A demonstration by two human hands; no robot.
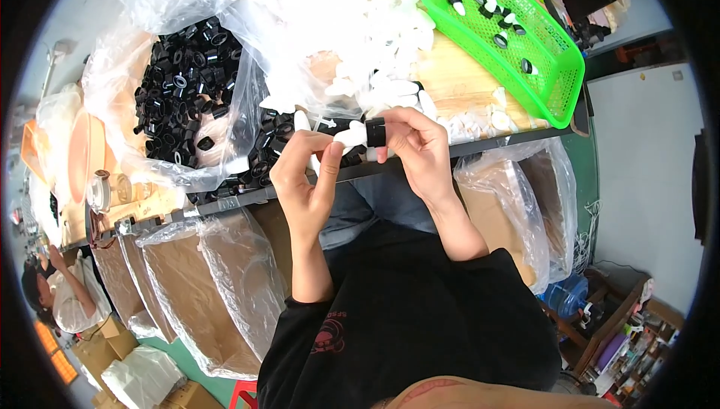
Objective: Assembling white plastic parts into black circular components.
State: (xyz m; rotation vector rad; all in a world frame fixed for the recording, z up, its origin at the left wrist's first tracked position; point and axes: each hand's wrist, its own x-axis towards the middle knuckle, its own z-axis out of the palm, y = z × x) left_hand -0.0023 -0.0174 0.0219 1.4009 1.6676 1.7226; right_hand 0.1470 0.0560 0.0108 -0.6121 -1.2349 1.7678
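Close to the table's front edge, my left hand (306, 176) pinches a small rounded white piece (349, 136) between thumb and finger. My right hand (421, 148) grips a short black cap-like ring (376, 132) by its side. The white piece meets the ring's left side; how deep it sits inside I cannot tell. Beyond my hands, white pieces (394, 88) are heaped on the tabletop. Loose black rings (276, 125) lie just left of my fingers, and many more black rings (187, 71) fill an open clear plastic bag (112, 86).
A green plastic basket (559, 112) at the back right holds several black-and-white pieces. A glass jar (112, 191) stands at the table's left end. Plastic-lined cardboard boxes (180, 266) sit below the front edge. Another person (71, 293) is at the far left.
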